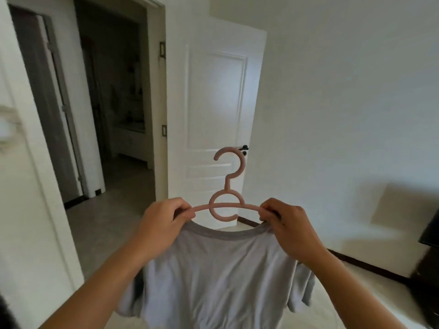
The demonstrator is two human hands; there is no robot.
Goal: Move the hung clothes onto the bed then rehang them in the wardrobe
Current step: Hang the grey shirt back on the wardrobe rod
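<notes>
A pale grey T-shirt (pixel 221 276) with a darker grey collar hangs in front of me on a pink plastic hanger (pixel 225 205), its hook pointing up. My left hand (pixel 159 222) pinches the hanger's left arm together with the shirt's shoulder. On the other side, my right hand (pixel 289 226) pinches the right arm of the hanger and the shirt's other shoulder. Both ends of the hanger are hidden under my fingers and the cloth. Neither bed nor wardrobe rail shows in the view.
A white panelled door (pixel 213 98) stands open behind the hanger, beside a dark doorway (pixel 118 103) into another room. A white wall runs along the right. A dark piece of furniture (pixel 430 245) sits at the right edge. A white panel edge (pixel 28 186) is at left.
</notes>
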